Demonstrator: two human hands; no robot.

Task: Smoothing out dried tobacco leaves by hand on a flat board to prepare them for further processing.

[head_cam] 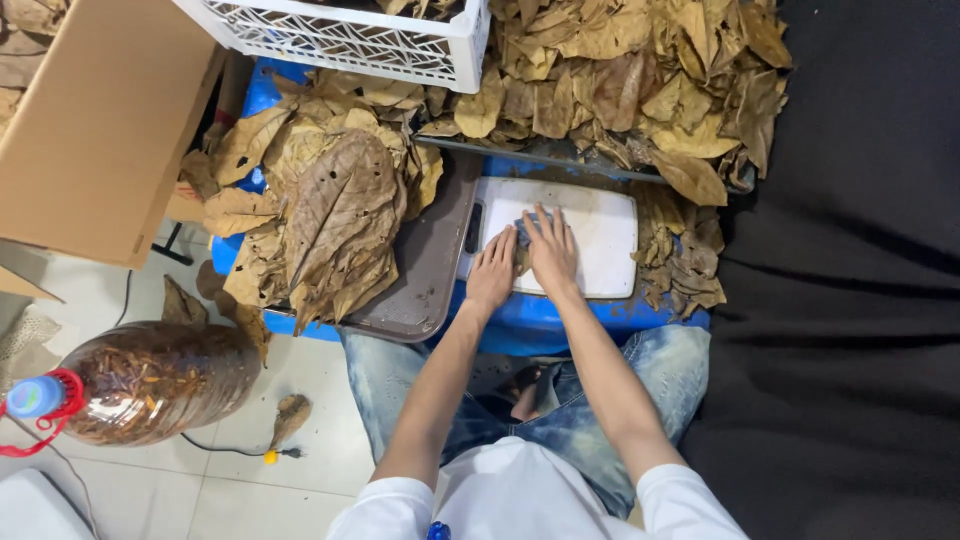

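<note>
A white plastic cutting board, smooth and rectangular with rounded corners, lies on a blue surface. Both hands press flat on its left part: the left hand at the board's lower left edge, fingers extended and together, and the right hand just to its right, fingers spread slightly, palm down. Between and under the fingertips sits a small greyish, crumpled leaf piece; it rests on the board, touching both hands, pinned rather than gripped. Whether any finger curls around it I cannot tell.

Left of the board lies a brown plastic tray with a faintly textured face, and on the tray's left part a stack of large dry leaves, brittle, tan, veined and pocked with holes. Behind the board spreads a heap of similar crinkled leaves. A white lattice crate stands behind the tray.
</note>
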